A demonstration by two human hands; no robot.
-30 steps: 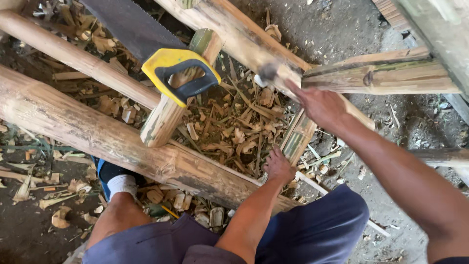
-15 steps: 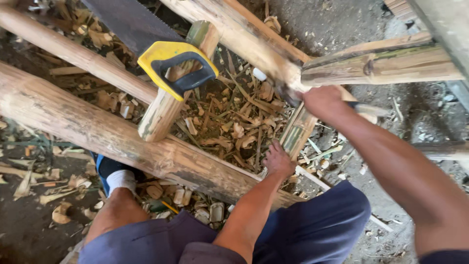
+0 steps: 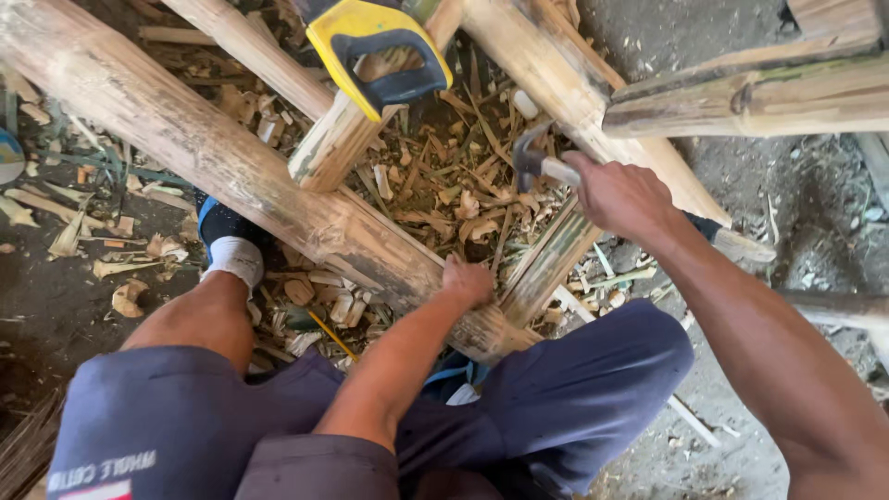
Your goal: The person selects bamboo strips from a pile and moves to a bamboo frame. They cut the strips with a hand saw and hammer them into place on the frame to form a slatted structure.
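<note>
Hammer (image 3: 537, 162) in right hand (image 3: 622, 194)

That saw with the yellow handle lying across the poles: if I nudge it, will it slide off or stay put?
The saw rests on a rounded bamboo pole, so it would probably slip sideways. Only its handle shows; the blade likely flexes.

Right hand (image 3: 622, 196): now lower, away from the upper bamboo pole (image 3: 593, 102), hammer (image 3: 537, 162) head swung down over the litter | left hand (image 3: 468, 281): you shift it slightly along the thick pole (image 3: 231, 157) | saw handle (image 3: 380, 56): sits higher in your view.
</note>
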